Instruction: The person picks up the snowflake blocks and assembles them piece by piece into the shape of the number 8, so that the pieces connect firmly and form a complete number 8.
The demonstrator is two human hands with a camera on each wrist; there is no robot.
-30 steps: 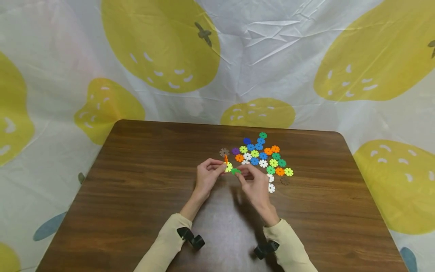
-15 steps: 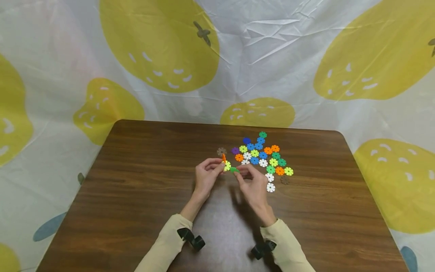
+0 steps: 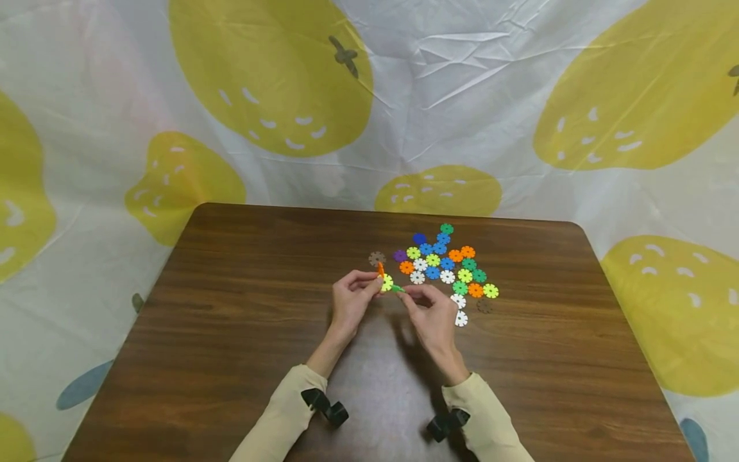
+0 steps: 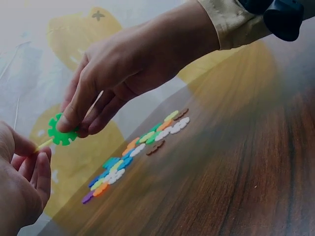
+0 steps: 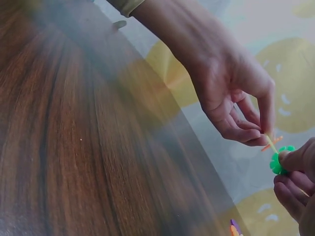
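My left hand pinches a yellow interlocking disc between thumb and fingers. An orange interlocking disc is joined to the yellow one, standing up from its far side. My right hand pinches a green interlocking disc, notched around its rim. Green and yellow meet edge to edge at an angle between the two hands, above the table. Seen from the right wrist, the yellow disc is a thin line running from the left fingertips to the green disc; part of each disc is hidden by fingers.
Loose interlocking discs in several colours, including a blue disc and a white disc, lie flat beyond and right of my hands. A brown disc lies just past the left hand. The wooden table ends at a patterned curtain.
Both hands have shifted slightly left with the joined discs. The green disc has turned and shows narrower from the head. The loose discs stay where they were.
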